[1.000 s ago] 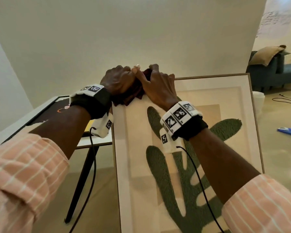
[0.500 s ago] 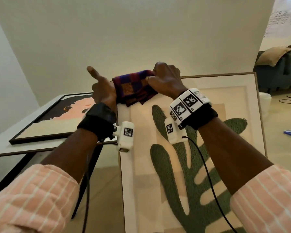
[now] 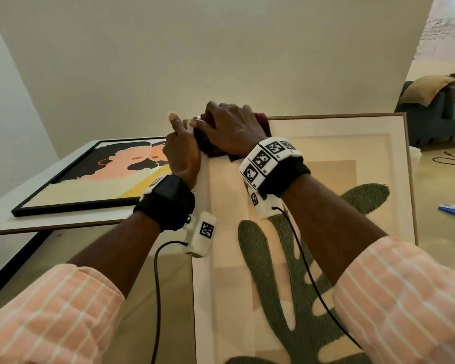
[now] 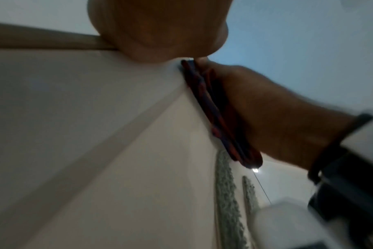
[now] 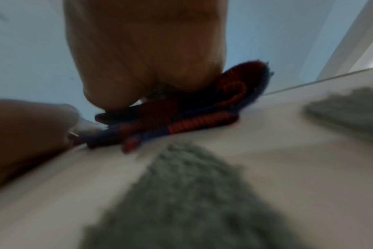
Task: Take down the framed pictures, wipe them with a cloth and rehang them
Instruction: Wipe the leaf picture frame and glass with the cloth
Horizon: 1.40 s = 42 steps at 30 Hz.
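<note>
The large framed picture (image 3: 326, 206) stands tilted before the person, its far-left corner under a folded cloth (image 5: 181, 121). The right hand (image 3: 231, 130) presses the soft cloth down, fingers curled over it; the left hand (image 3: 181, 156) steadies the frame's left edge, index finger raised. Glazed, stiff and probably heavy, it is best gripped by both side rails.

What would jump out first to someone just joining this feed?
Both hands meet at the top left corner of the big framed picture with the green plant shape: the right hand presses a red-and-blue checked cloth onto it, while the left hand steadies the frame's left edge. To the left, a second black-framed picture lies flat on a white table.
</note>
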Motion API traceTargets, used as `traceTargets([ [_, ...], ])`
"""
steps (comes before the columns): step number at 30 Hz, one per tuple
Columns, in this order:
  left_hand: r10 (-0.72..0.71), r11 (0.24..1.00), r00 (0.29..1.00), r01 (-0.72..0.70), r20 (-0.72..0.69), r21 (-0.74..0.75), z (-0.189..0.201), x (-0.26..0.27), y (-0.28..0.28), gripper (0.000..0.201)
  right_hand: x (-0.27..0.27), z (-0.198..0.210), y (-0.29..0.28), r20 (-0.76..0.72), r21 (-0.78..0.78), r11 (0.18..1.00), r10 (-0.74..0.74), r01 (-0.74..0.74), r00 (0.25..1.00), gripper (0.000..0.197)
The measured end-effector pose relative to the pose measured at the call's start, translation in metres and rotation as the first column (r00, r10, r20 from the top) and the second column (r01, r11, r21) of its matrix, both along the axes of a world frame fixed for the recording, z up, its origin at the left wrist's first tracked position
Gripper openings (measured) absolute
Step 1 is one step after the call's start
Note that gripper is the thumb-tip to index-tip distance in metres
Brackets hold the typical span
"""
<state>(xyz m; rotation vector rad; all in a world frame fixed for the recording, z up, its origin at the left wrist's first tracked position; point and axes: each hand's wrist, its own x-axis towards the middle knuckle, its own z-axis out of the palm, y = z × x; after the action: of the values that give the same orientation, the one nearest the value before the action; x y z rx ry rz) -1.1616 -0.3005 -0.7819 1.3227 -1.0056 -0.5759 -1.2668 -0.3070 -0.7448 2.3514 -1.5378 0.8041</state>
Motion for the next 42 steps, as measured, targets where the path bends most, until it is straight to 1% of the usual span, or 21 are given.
traceTargets([
  [1, 0.032, 0.999, 0.999, -0.032, -0.029, 0.015, 0.000, 0.004, 0.000, 0.076, -0.005, -0.006, -0.004, -0.005, -0.046, 0.999, -0.017, 0.016, 1.000, 0.051],
  [3, 0.060, 0.997, 0.998, -0.059, -0.027, 0.046, -0.002, 0.014, 0.000, 0.069, -0.020, -0.012, -0.012, 0.038, -0.125, 0.991, -0.035, 0.040, 0.999, 0.053],
  [5, 0.018, 0.998, 1.000, -0.019, 0.010, 0.058, -0.002, 0.014, 0.005, 0.070, -0.028, -0.012, -0.015, 0.102, -0.128, 0.991, -0.021, 0.034, 0.995, 0.051],
  [7, -0.038, 0.996, 0.999, 0.037, 0.007, 0.083, -0.002, 0.008, 0.007, 0.074, -0.022, -0.008, -0.015, 0.142, -0.091, 0.996, -0.004, 0.017, 0.990, 0.047],
  [9, -0.087, 0.994, 0.996, 0.088, -0.012, 0.065, -0.004, 0.004, 0.009, 0.077, -0.005, -0.007, -0.014, 0.081, -0.090, 0.995, 0.048, -0.041, 0.996, 0.043],
  [12, -0.078, 0.996, 0.997, 0.080, -0.029, 0.047, -0.008, 0.010, 0.009, 0.076, 0.000, 0.001, -0.016, -0.036, -0.027, 0.994, 0.107, -0.108, 0.994, 0.056],
  [14, -0.039, 0.997, 0.999, 0.039, 0.000, 0.069, -0.009, 0.018, 0.010, 0.070, -0.018, 0.009, -0.018, -0.063, 0.068, 0.998, 0.018, -0.014, 0.998, 0.069],
  [16, -0.020, 0.995, 0.999, 0.016, 0.037, 0.102, -0.008, 0.021, 0.012, 0.071, -0.037, 0.011, -0.024, -0.098, 0.113, 0.988, -0.095, 0.106, 0.991, 0.082],
  [19, -0.041, 0.993, 0.999, 0.039, 0.020, 0.108, -0.006, 0.013, 0.012, 0.073, -0.039, 0.007, -0.027, -0.101, 0.065, 0.988, -0.133, 0.140, 0.986, 0.087],
  [22, -0.072, 0.995, 0.997, 0.072, -0.010, 0.076, -0.009, 0.009, 0.009, 0.060, -0.024, 0.000, -0.023, -0.085, -0.007, 0.996, -0.090, 0.090, 0.992, 0.080],
  [24, -0.079, 0.995, 0.997, 0.080, -0.023, 0.063, -0.009, 0.011, 0.010, 0.062, -0.025, 0.001, -0.022, -0.099, -0.059, 0.996, -0.078, 0.072, 0.992, 0.078],
  [27, -0.056, 0.992, 0.996, 0.047, 0.073, 0.115, -0.009, 0.022, 0.005, 0.074, -0.052, 0.000, -0.028, -0.073, -0.053, 0.993, -0.108, 0.104, 0.991, 0.085],
  [29, -0.097, 0.983, 0.979, 0.066, 0.180, 0.169, -0.007, 0.031, 0.001, 0.077, -0.065, -0.003, -0.029, -0.048, -0.060, 0.989, -0.140, 0.137, 0.989, 0.089],
  [31, -0.129, 0.980, 0.929, 0.066, 0.347, 0.189, 0.002, 0.038, -0.005, 0.071, -0.065, -0.002, -0.030, -0.046, -0.080, 0.984, -0.163, 0.159, 0.986, 0.088],
  [33, -0.031, 0.994, 0.811, -0.037, 0.585, 0.104, 0.017, 0.041, -0.008, 0.049, -0.054, -0.002, -0.026, -0.037, -0.082, 0.986, -0.152, 0.148, 0.988, 0.084],
  [34, 0.026, 0.998, 0.763, -0.057, 0.646, 0.027, 0.026, 0.039, -0.006, 0.040, -0.047, -0.002, -0.024, -0.041, -0.100, 0.986, -0.135, 0.131, 0.990, 0.082],
  [35, 0.042, 0.999, 0.684, -0.029, 0.728, -0.030, 0.033, 0.036, -0.004, 0.036, -0.041, -0.002, -0.023, -0.045, -0.126, 0.986, -0.117, 0.111, 0.992, 0.080],
  [36, 0.016, 1.000, 0.606, -0.001, 0.796, -0.020, 0.039, 0.032, -0.003, 0.041, -0.037, -0.002, -0.023, -0.048, -0.147, 0.985, -0.103, 0.095, 0.994, 0.078],
  [38, -0.061, 0.998, 0.466, 0.005, 0.882, 0.066, 0.043, 0.032, -0.009, 0.063, -0.041, -0.001, -0.024, -0.080, -0.162, 0.985, -0.077, 0.064, 0.994, 0.073],
  [40, -0.083, 0.996, 0.410, 0.009, 0.908, 0.087, 0.042, 0.034, -0.013, 0.070, -0.062, -0.002, -0.024, -0.099, -0.155, 0.987, -0.062, 0.046, 0.993, 0.072],
  [42, -0.038, 0.998, 0.344, -0.039, 0.938, 0.054, 0.041, 0.034, -0.015, 0.074, -0.089, -0.001, -0.023, -0.065, -0.159, 0.983, -0.107, 0.095, 0.992, 0.075],
])
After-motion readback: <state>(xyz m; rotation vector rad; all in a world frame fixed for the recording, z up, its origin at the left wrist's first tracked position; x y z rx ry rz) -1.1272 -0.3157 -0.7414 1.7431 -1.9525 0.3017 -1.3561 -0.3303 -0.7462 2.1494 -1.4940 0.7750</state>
